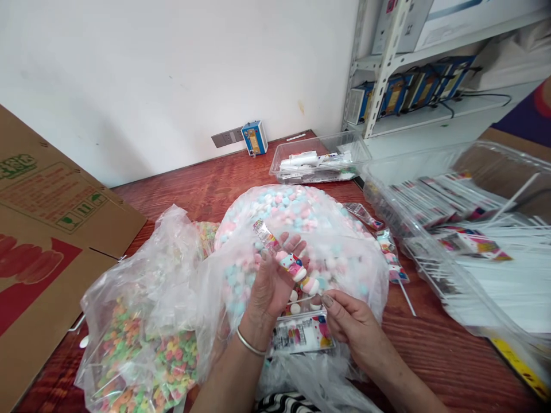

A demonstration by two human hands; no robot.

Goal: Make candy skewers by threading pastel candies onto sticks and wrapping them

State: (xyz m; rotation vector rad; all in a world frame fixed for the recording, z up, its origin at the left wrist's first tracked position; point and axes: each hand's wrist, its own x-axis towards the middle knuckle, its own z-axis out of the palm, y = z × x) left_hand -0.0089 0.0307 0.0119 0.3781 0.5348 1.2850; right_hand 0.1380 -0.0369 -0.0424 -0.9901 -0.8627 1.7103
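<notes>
Printed clear-plastic sachet, apparently filled with pastel marshmallows, lies above the worktop's near edge, left fingers loosely closed on it, right fingers pinching a thin white stick; similar sachet rightward, bulk marshmallows remaining.

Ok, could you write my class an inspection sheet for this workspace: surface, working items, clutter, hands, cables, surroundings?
Surface: reddish-brown table.
Working items: packet with pink and white pieces; thin white stick; large clear bag of pastel pieces.
Clutter: bag of multicoloured pieces, left; large clear tray of packets and sticks, right; smaller tray behind.
Left hand: holds the packet.
Right hand: fingers appear to pinch the stick near the packet's lower end.
Cables: some by blue devices on the shelving.
Surroundings: white wall; cardboard box, left.
</notes>
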